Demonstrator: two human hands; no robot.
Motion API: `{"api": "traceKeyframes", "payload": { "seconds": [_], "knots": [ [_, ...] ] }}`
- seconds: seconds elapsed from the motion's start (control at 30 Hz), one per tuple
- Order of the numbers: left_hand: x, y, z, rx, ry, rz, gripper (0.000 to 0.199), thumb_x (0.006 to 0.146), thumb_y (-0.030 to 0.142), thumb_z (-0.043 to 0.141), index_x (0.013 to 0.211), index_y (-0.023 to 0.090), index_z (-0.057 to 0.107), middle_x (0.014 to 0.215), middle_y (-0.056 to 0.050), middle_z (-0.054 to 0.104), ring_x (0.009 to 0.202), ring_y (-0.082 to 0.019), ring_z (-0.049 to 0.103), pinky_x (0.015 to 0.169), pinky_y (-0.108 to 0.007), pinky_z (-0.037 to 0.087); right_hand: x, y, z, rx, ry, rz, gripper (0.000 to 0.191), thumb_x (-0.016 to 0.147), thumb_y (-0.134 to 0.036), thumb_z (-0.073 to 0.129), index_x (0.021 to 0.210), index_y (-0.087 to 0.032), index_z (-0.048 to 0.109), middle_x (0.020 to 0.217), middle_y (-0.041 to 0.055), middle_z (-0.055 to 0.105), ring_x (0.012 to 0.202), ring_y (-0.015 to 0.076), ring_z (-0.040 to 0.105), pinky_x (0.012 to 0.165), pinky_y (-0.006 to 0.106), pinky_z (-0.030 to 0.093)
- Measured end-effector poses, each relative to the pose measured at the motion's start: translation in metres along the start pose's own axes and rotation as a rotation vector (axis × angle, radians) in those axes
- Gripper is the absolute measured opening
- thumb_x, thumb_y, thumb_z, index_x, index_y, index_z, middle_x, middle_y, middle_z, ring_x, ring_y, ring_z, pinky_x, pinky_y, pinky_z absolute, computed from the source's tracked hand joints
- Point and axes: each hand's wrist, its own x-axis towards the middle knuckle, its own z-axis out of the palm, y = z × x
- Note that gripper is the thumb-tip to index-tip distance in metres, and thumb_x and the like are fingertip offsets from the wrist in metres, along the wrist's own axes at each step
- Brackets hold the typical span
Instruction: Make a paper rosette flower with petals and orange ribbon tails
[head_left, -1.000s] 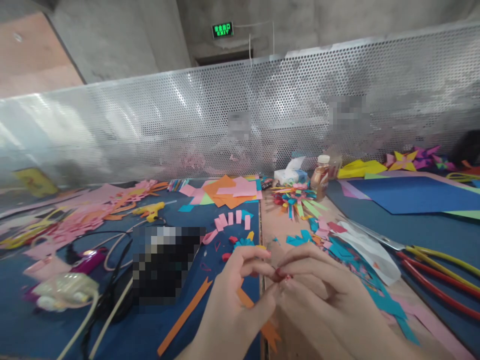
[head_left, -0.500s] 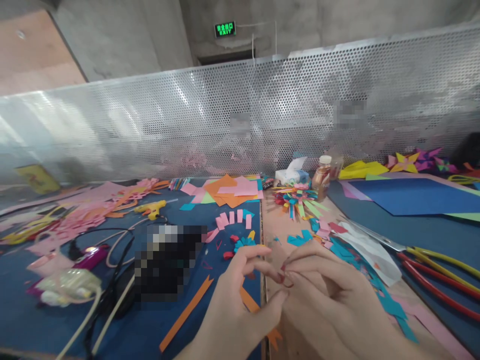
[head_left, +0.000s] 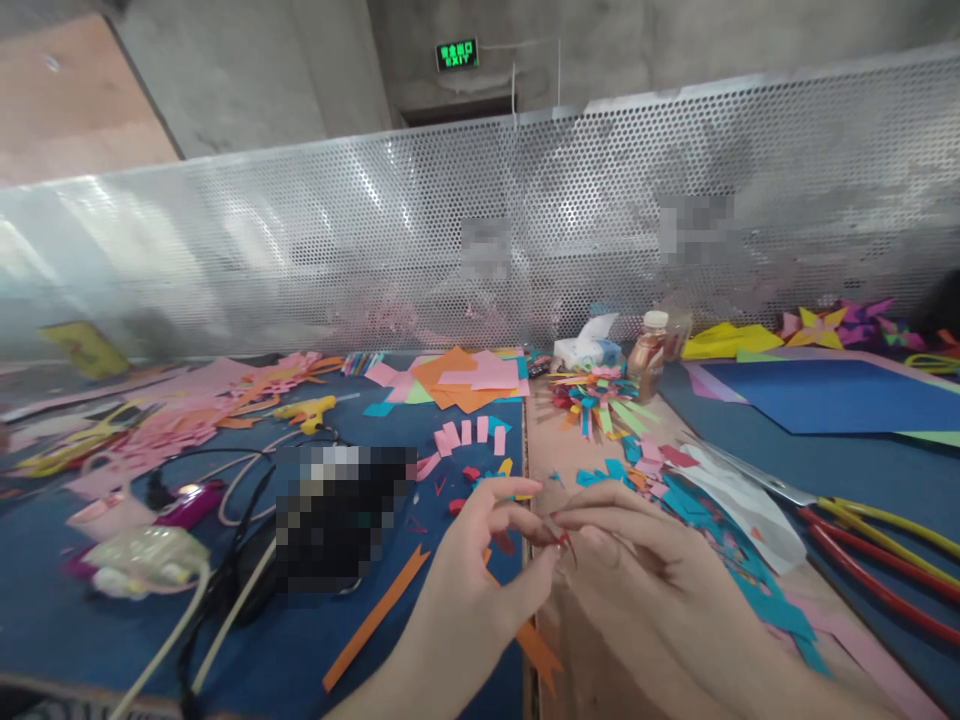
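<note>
A small, thin red paper strip (head_left: 568, 545) sits at the meeting fingertips of both hands, above the seam between the blue mat and the brown board. My left hand (head_left: 480, 580) pinches at it with thumb and forefinger. From the other side, my right hand (head_left: 652, 580) closes its fingertips on the same strip, partly covering it. Behind the left fingers lies a blue paper flower with red and yellow bits, mostly hidden. Orange paper strips (head_left: 377, 620) rest to the left of and below the hands.
To the right lie scissors (head_left: 817, 500) with red and yellow handles and blue paper scraps (head_left: 697, 500). Farther back stand a bottle (head_left: 649, 350) and a tissue pack (head_left: 589, 350). On the left are a yellow glue gun (head_left: 306, 410), cables and pink paper (head_left: 180, 420).
My fingertips have shifted slightly left and closer together. The red strip, earlier a thin curved loop, now shows as a narrow pointed piece. The view has moved a little.
</note>
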Motion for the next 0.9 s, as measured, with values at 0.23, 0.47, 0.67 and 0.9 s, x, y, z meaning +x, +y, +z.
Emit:
{"api": "traceKeyframes", "payload": {
  "seconds": [0.23,0.47,0.67,0.9],
  "knots": [
    [0.004,-0.004,0.0,-0.186,-0.107,-0.125,0.044,0.065,0.018,0.063,0.105,0.016,0.044,0.067,0.001,0.063,0.066,-0.015,0.055,0.064,-0.027,0.035,0.006,0.004,-0.004,0.366,-0.135,0.229,0.014,0.082,-0.034,0.056,0.081,-0.022,0.064,0.084,0.0006,0.06,0.079,0.0134,0.056,0.072,0.023,0.045],
    [0.0,0.005,-0.001,-0.001,-0.055,-0.086,0.043,0.067,0.02,0.061,0.106,0.017,0.046,0.067,0.002,0.063,0.067,-0.016,0.055,0.065,-0.028,0.035,0.008,0.006,-0.001,0.364,-0.111,0.225,0.015,0.078,-0.034,0.061,0.075,-0.019,0.06,0.073,-0.001,0.057,0.07,0.0114,0.054,0.066,0.022,0.044],
    [-0.005,0.009,-0.002,0.155,0.048,-0.008,0.048,0.067,0.019,0.059,0.114,0.021,0.048,0.078,-0.001,0.066,0.079,-0.021,0.058,0.065,-0.029,0.036,0.003,0.003,-0.003,-0.125,-0.041,-0.129,0.014,0.083,-0.021,0.053,0.07,-0.021,0.057,0.073,-0.001,0.058,0.069,0.011,0.054,0.062,0.023,0.043],
    [-0.013,0.003,-0.006,-0.358,-0.12,-0.279,0.056,0.075,0.039,0.058,0.121,0.013,0.042,0.067,-0.003,0.066,0.064,-0.016,0.059,0.064,-0.026,0.041,-0.012,0.013,-0.022,-0.684,-0.143,-0.797,0.029,0.086,-0.011,0.034,0.106,-0.019,0.053,0.079,0.0059,0.064,0.074,0.0184,0.056,0.066,0.032,0.044]
  ]
}}
